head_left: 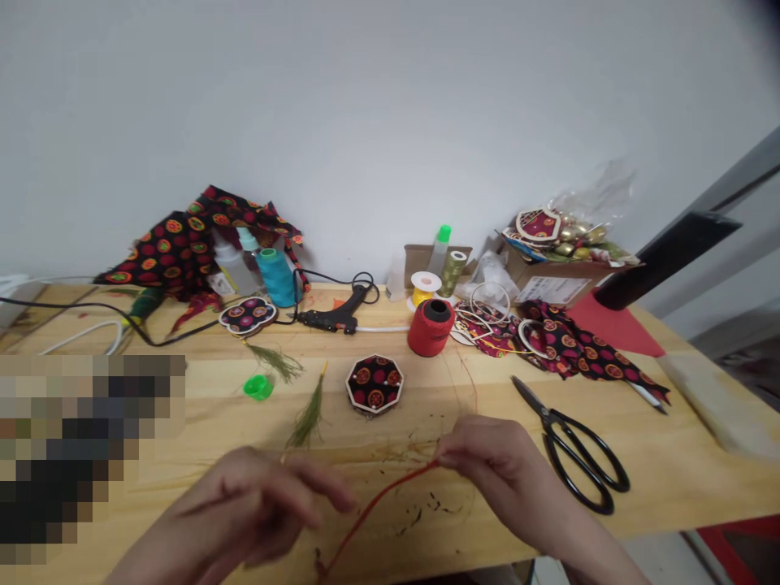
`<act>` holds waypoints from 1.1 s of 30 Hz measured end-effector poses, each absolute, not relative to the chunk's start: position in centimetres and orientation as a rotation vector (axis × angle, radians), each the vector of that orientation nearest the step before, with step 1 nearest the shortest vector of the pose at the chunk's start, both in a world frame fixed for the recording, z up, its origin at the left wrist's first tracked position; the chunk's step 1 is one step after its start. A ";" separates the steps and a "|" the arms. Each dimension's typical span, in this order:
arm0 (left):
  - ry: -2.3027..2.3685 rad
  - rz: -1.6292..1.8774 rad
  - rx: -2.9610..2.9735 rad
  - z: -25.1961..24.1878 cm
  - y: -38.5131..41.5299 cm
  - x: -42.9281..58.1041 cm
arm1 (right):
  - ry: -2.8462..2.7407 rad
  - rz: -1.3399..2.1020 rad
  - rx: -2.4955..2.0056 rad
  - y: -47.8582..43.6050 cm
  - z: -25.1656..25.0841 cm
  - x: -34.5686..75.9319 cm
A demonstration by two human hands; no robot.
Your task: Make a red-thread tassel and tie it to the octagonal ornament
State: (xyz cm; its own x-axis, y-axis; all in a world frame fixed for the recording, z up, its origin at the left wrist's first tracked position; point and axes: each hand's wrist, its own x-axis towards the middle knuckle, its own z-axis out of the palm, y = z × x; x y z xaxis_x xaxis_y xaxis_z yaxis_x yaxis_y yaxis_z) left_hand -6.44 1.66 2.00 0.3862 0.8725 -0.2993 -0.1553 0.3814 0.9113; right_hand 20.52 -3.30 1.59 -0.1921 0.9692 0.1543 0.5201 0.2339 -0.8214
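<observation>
My right hand (493, 467) pinches one end of a bundle of red thread (390, 487). The strand slants down and left from my fingertips to the front edge of the table. Beside it, my left hand (262, 504) is slightly blurred, fingers stretched out and apart, and no thing shows in them. Behind both hands lies an octagonal wood-rimmed piece covered in patterned fabric (375, 384). A green tassel (309, 410) rests beyond my left hand. The red thread spool (430, 327) stands farther back, with a thin thread trailing from it.
Black-handled scissors (573, 447) lie right of my right hand. A glue gun (335, 315), teal thread cone (280, 278) and green cap (257, 387) are to the left. At the back right, a cardboard box (548, 284) holds ornaments. Dark scraps litter the tabletop (451, 536).
</observation>
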 end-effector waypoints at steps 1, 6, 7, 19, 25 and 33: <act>0.914 0.817 0.973 2.1 1.9 -6.3 | -1.871 0.819 -1.347 -3.4 1.8 20.4; 0.929 0.717 1.367 1.9 1.8 -2.5 | -2.105 0.734 -1.239 -3.5 2.7 19.4; 0.936 0.661 1.400 1.8 1.4 -1.6 | -2.137 0.731 -1.221 -3.5 2.8 19.2; 0.951 0.371 0.979 0.3 -0.4 1.6 | -2.285 0.669 -1.327 -3.1 1.6 19.2; 0.990 0.345 0.772 -0.1 -0.7 1.9 | -2.155 0.591 -1.280 -2.2 0.8 20.1; 1.064 0.475 0.697 -1.0 -0.7 1.6 | -1.984 -0.045 -1.815 -3.6 0.1 24.7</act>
State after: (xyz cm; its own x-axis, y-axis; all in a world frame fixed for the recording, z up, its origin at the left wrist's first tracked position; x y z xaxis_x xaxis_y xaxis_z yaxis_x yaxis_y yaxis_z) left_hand 1.58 -0.74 -1.01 0.4191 0.6588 -0.6247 -0.0246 0.6961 0.7176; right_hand 24.73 -3.59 0.14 -0.0343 0.9384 0.3438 0.9531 0.1342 -0.2712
